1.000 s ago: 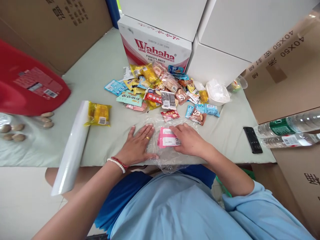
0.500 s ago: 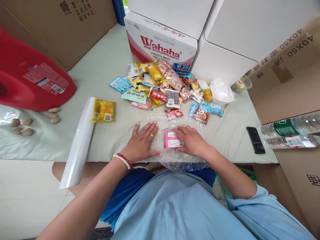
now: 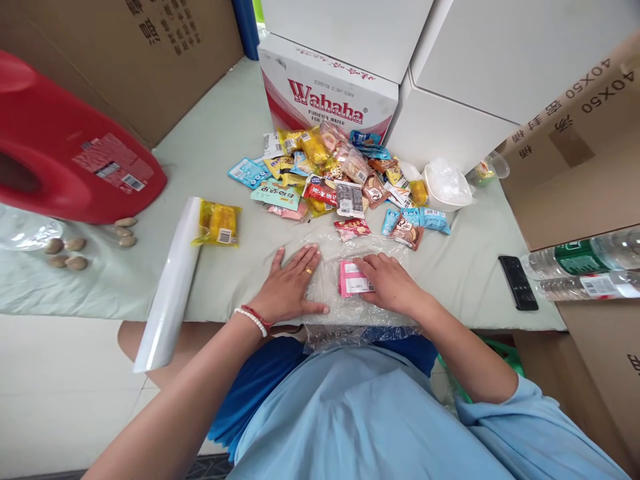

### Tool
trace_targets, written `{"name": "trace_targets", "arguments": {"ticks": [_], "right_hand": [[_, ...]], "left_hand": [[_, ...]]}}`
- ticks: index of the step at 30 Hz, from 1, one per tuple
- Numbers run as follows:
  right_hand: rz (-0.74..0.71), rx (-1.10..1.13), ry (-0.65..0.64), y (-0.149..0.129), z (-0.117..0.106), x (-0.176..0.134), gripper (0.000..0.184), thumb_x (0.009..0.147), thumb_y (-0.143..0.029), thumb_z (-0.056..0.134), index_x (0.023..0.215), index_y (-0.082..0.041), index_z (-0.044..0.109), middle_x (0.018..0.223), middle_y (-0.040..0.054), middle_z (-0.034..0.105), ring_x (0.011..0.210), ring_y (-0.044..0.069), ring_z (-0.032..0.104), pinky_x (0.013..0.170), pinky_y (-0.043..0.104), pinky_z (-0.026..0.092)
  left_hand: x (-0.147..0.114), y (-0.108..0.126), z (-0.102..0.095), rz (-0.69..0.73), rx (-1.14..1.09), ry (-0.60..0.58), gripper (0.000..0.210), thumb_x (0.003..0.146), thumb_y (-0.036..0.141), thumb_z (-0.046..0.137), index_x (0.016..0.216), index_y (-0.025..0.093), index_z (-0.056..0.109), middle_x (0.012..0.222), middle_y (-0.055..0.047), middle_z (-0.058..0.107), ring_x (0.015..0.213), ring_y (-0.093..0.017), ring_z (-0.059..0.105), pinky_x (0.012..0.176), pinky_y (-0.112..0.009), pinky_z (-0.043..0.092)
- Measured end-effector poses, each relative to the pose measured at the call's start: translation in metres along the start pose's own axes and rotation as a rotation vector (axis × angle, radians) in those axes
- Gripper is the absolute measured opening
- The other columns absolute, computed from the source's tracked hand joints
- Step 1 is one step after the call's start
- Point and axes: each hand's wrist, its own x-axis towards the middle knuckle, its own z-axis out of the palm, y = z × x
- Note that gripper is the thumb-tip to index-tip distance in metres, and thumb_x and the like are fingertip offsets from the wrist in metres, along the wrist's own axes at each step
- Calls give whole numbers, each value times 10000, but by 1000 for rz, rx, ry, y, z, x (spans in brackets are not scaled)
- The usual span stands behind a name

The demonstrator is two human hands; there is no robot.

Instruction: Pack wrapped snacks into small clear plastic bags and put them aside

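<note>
My left hand [image 3: 290, 283] lies flat with its fingers apart, at the left edge of a crinkled sheet of clear plastic film [image 3: 327, 300]. On that film rests a small pink snack packet [image 3: 356, 285] with white printed labels. My right hand [image 3: 393, 283] grips the packet from its right side, fingers over the top edge and thumb low. The hand hides the packet's right part. The film's near end hangs over the table edge toward my lap.
A heap of wrapped snacks [image 3: 320, 177] lies beyond my hands, before a Wahaba-style water carton [image 3: 330, 93]. To the left are a film roll [image 3: 173, 287], a yellow packet [image 3: 219, 223] and a red jug [image 3: 100, 160]. A phone [image 3: 519, 283] and plastic bottles [image 3: 580, 259] lie right.
The view has shifted slightly, so everything appears a little farther right. Both hands and the pink packet keep nearly the same places on the film.
</note>
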Motion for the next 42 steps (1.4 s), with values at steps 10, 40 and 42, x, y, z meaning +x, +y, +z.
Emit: {"name": "trace_targets", "arguments": {"ticks": [10,40,42], "right_hand": [[28,4,10,-1,2,3,734,904,-334,747,1556,-164,457,1400,194,595,1236,362,536,1010,478,450],[-197,783,343,65,31,-87,262,1071,-345,508,1164,-252,735,1156,91,760,1056,204,721,926,337,572],[-146,829,330,68,17,-78,271,1058,-388,535,1110,-239,756,1071,79,769,981,203,722,889,328,560]], "left_hand": [[1,0,2,-6,-3,14,1203,801,834,603,1677,147,147,1734,-226,183,1611,-378,210,1274,-655,-41],[-12,-8,-29,-259,-147,438,667,988,329,506,1625,220,343,1716,-162,307,1564,-351,350,1239,-597,366],[-24,-8,-34,-122,5,597,756,908,158,558,1624,291,356,1728,-104,300,1605,-339,257,1290,-601,278]]}}
